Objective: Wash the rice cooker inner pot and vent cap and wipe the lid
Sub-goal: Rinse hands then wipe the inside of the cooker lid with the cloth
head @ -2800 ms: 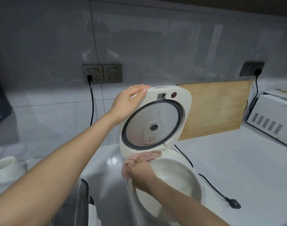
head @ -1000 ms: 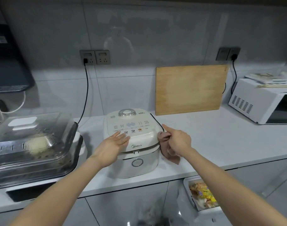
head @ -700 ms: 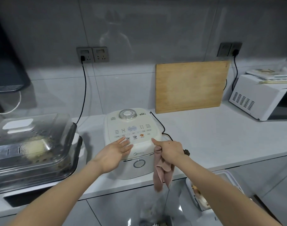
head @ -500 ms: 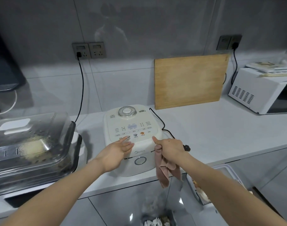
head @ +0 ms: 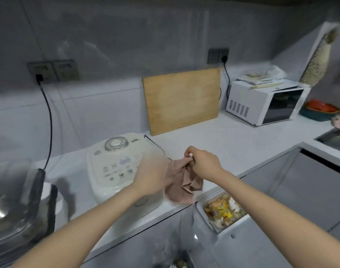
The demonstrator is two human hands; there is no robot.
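Note:
The white rice cooker (head: 115, 171) stands on the counter with its lid down and the round clear vent cap (head: 116, 144) on top. The inner pot is hidden inside. A pink cloth (head: 182, 190) hangs over the counter edge just right of the cooker. My right hand (head: 202, 163) pinches the cloth's top between thumb and fingers. My left hand (head: 151, 175) is blurred over the cooker's front right corner, its fingers reaching the cloth's left side; whether they grip it is unclear.
A wooden cutting board (head: 181, 100) leans on the back wall. A white microwave (head: 262, 103) sits at the right, a sink (head: 333, 140) beyond it. A clear-lidded steamer (head: 14, 200) fills the left. Below the counter edge an open bin (head: 221, 209) holds wrappers.
The cooker lid has been shut. My right hand carried the cloth to the cooker's right side. My left hand slid off the control panel rightward toward the cloth. The view turned right.

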